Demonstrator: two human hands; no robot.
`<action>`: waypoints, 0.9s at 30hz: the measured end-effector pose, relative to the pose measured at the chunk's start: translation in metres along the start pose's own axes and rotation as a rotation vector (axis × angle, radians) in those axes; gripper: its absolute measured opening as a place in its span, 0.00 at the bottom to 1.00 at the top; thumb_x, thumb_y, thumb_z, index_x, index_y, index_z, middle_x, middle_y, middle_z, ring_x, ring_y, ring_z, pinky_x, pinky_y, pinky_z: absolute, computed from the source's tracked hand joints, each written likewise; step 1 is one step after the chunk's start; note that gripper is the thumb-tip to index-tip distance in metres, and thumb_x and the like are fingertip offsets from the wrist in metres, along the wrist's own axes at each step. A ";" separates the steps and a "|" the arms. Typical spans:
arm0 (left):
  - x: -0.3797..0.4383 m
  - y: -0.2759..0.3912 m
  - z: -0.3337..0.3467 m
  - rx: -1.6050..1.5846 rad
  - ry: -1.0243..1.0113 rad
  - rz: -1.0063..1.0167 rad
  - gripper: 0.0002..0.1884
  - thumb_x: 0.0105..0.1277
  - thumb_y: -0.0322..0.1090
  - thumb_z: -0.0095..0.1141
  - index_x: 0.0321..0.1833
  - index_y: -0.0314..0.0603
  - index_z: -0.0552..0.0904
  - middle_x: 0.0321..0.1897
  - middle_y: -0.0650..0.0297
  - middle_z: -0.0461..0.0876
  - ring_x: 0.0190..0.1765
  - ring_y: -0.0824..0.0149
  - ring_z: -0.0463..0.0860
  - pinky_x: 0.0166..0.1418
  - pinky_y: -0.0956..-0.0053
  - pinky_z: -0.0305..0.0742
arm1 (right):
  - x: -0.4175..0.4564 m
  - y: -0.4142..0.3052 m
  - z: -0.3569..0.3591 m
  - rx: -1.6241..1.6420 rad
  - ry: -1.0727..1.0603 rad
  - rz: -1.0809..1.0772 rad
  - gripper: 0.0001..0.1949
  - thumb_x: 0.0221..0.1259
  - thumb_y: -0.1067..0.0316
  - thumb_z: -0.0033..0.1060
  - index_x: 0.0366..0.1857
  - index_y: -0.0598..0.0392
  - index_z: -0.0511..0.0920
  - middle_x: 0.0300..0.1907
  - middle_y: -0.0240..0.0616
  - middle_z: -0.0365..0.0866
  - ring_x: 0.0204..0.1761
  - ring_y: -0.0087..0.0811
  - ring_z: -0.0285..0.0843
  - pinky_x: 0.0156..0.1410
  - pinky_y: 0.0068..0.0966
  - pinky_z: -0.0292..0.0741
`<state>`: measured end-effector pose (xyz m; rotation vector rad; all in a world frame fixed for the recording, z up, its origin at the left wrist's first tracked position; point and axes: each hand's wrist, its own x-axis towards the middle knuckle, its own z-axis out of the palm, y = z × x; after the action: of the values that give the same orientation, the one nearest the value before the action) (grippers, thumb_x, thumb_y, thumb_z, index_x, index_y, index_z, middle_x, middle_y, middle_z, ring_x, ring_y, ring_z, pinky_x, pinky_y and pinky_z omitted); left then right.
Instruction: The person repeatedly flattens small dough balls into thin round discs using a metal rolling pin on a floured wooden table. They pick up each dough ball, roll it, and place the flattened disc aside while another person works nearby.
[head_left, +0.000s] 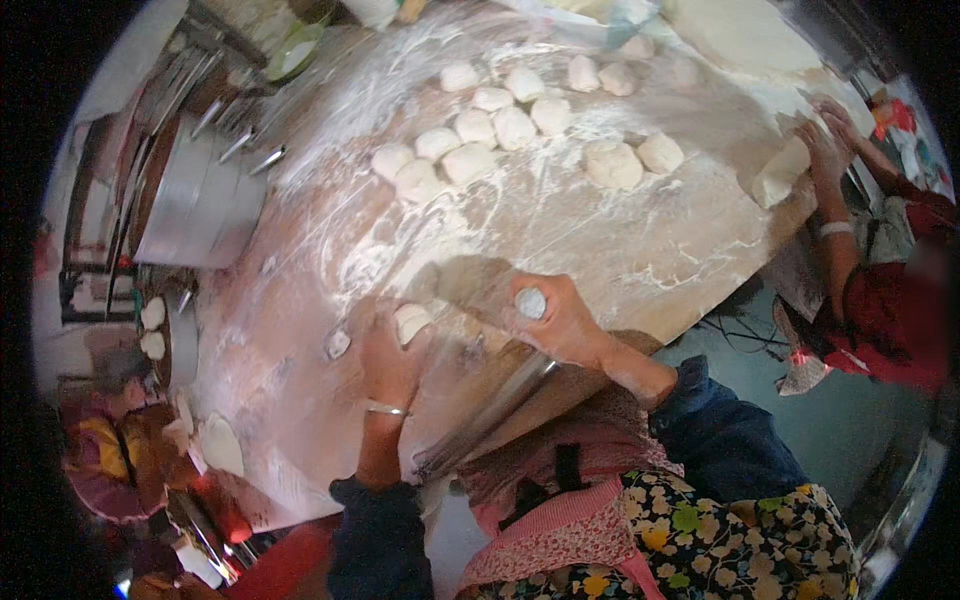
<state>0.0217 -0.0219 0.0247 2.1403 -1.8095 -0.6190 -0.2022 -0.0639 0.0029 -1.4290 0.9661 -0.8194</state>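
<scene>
My left hand (390, 356) is spread low over the floured worktop, blurred, at a piece of dough (412, 322) that shows by its fingers; whether it grips the piece I cannot tell. In my right hand (559, 319) is an upright, pale, round-ended object (531, 303), its kind unclear, with the fist closed around it. A small scrap of dough (338, 344) lies to the left of my left hand. Beyond both hands, several floured dough balls (475, 126) sit in a cluster, and a larger flattened one (613, 164) lies to their right beside a smaller one.
A large metal pot (202, 191) stands at the left. Along the near edge lies a long rod-like object (487, 412). At the right, a co-worker's hands (825, 142) are by a thick dough roll (781, 172). Another person is at lower left, near a flat dough round (221, 445).
</scene>
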 end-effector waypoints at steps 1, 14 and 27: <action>0.000 -0.003 0.007 -0.050 0.058 0.007 0.27 0.52 0.39 0.59 0.54 0.35 0.70 0.47 0.46 0.74 0.50 0.50 0.73 0.55 0.63 0.66 | 0.001 -0.001 0.001 -0.025 0.012 -0.037 0.12 0.46 0.71 0.63 0.34 0.64 0.75 0.24 0.42 0.77 0.28 0.19 0.69 0.35 0.22 0.71; 0.014 -0.008 0.060 0.113 0.281 0.365 0.27 0.57 0.35 0.49 0.59 0.30 0.63 0.59 0.43 0.62 0.62 0.44 0.62 0.66 0.53 0.53 | -0.003 -0.006 0.000 -0.045 -0.015 0.032 0.08 0.52 0.71 0.59 0.22 0.59 0.69 0.18 0.30 0.66 0.24 0.18 0.61 0.30 0.20 0.64; 0.016 0.021 0.047 0.386 0.093 0.255 0.43 0.48 0.53 0.56 0.64 0.32 0.61 0.64 0.50 0.59 0.67 0.53 0.57 0.67 0.53 0.49 | 0.004 -0.009 0.002 -0.094 -0.020 0.038 0.07 0.54 0.72 0.58 0.25 0.58 0.70 0.20 0.28 0.69 0.26 0.15 0.64 0.30 0.17 0.65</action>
<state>-0.0173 -0.0379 -0.0084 2.0611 -2.2445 -0.1142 -0.1976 -0.0669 0.0112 -1.4920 1.0245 -0.7393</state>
